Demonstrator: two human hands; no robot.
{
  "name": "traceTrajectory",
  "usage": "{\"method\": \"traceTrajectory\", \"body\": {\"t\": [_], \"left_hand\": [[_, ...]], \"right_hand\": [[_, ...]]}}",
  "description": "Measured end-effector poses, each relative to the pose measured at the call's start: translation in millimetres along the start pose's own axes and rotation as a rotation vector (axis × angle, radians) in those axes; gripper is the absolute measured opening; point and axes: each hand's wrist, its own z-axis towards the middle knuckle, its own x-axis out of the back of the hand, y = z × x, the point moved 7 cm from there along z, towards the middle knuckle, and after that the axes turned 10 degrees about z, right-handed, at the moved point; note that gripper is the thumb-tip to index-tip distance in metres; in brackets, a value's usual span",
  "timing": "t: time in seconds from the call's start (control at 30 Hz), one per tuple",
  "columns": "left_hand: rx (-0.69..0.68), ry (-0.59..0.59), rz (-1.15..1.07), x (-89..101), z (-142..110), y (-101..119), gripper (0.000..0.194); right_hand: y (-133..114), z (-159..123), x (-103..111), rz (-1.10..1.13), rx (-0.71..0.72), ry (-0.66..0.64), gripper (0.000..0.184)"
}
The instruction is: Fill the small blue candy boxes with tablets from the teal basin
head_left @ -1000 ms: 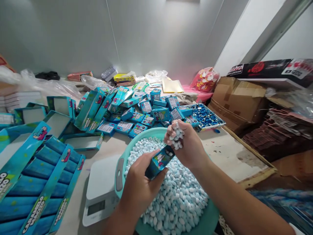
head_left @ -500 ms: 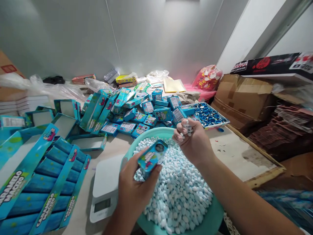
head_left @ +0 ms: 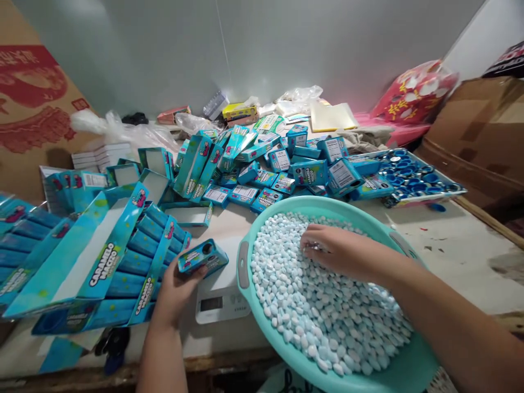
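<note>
My left hand (head_left: 180,289) is wrapped round a small blue printed candy box (head_left: 203,257), tilted over the white digital scale (head_left: 219,305). A round dark opening shows at the box's end. Over on the right, my right hand (head_left: 333,248) reaches into the turquoise basin (head_left: 282,349), its fingers curled at the surface of the heaped candies (head_left: 327,316). These are small, white and pale blue. A few show between the curled fingers, though the fingertips are partly hidden.
Open display cartons (head_left: 110,262) packed with blue boxes stand at left. Small blue candy boxes (head_left: 266,177) pile up behind the basin. A tray of blue caps (head_left: 413,177) lies at right. Beyond it are a red bag (head_left: 413,93) and a cardboard box (head_left: 483,131).
The view has swung left. My right hand, raised with candies in it before, has come down into the basin. My left hand has moved the box from over the basin to over the scale.
</note>
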Motion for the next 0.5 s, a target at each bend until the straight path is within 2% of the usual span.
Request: {"method": "traceTrajectory", "body": {"t": [0.1, 0.17, 0.23, 0.3, 0.4, 0.5], "left_hand": [[-0.073, -0.15, -0.182, -11.5, 6.0, -0.3, 0.094], [-0.158, -0.14, -0.337, -9.7, 9.4, 5.5, 0.105], [-0.163, -0.058, -0.439, -4.1, 12.5, 5.4, 0.103], [-0.098, -0.016, -0.482, -2.9, 13.8, 1.2, 0.097], [-0.008, -0.015, -0.525, -5.6, 12.6, -2.6, 0.09], [-0.001, -0.028, -0.545, -8.1, 10.8, -0.7, 0.086]], "right_hand": [[6.1, 0.5, -1.2, 0.057, -0.039, -0.055, 0.02], [7.9, 0.8, -0.5, 0.062, -0.038, -0.061, 0.022], [9.4, 0.9, -1.3, 0.07, -0.027, -0.079, 0.024], [11.3, 1.0, -2.7, 0.087, -0.021, -0.1, 0.025], [14.5, 2.0, -3.1, 0.091, -0.035, -0.11, 0.02], [15.5, 4.2, -1.9, 0.06, -0.049, -0.095, 0.014]]}}
